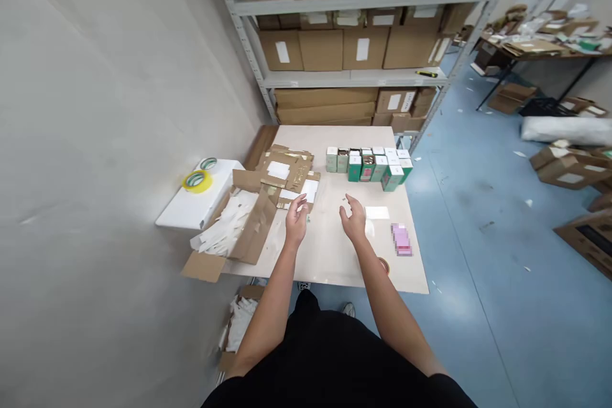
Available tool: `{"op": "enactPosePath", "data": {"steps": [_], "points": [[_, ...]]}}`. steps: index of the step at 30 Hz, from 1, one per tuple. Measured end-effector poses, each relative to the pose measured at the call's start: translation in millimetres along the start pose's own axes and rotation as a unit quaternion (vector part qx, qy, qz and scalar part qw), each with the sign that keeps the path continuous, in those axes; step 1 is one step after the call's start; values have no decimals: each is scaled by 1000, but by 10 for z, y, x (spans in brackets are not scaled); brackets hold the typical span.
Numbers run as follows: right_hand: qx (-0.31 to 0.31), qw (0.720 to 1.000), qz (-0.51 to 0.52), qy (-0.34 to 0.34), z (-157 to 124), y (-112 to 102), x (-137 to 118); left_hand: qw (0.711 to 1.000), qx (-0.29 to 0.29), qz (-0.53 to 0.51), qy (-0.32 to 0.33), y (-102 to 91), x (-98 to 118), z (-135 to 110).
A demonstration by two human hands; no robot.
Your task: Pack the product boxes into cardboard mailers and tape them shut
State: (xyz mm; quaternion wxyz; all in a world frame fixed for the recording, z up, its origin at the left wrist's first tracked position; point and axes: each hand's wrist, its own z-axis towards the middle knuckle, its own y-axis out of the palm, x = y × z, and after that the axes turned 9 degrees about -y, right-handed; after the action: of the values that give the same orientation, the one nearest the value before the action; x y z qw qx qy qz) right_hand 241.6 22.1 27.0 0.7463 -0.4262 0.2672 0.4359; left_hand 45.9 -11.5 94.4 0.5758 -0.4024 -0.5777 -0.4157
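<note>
My left hand (pixel 296 220) hovers over the pale table (pixel 329 255) with fingers loosely curled and apart, holding nothing, close to a pile of flattened cardboard pieces (pixel 282 172). My right hand (pixel 354 220) is open too, fingers spread, just left of a white card (pixel 377 212). Several small green and white boxes (pixel 370 164) stand in rows at the table's far side. A pink object (pixel 401 239) lies to the right of my right hand.
An open cardboard box of white paper strips (pixel 234 229) overhangs the table's left edge. A white side surface (pixel 196 201) holds tape rolls (pixel 197 181). Metal shelving with cartons (pixel 344 51) stands behind. A tape roll (pixel 384 264) lies by my right forearm. Blue floor lies to the right.
</note>
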Motion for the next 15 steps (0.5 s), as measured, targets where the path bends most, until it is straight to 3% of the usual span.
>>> {"op": "enactPosePath", "data": {"steps": [7,12,15], "points": [[-65,996,53,-8,390,1054,-245,999,41,26,-24,-923,-217,651],[-99,994,45,-29,770,1793,-300,993,107,10,-46,-1657,-378,1482],[-122,992,27,-20,1011,2195,-256,994,93,30,-45,-2000,-495,2089]]}}
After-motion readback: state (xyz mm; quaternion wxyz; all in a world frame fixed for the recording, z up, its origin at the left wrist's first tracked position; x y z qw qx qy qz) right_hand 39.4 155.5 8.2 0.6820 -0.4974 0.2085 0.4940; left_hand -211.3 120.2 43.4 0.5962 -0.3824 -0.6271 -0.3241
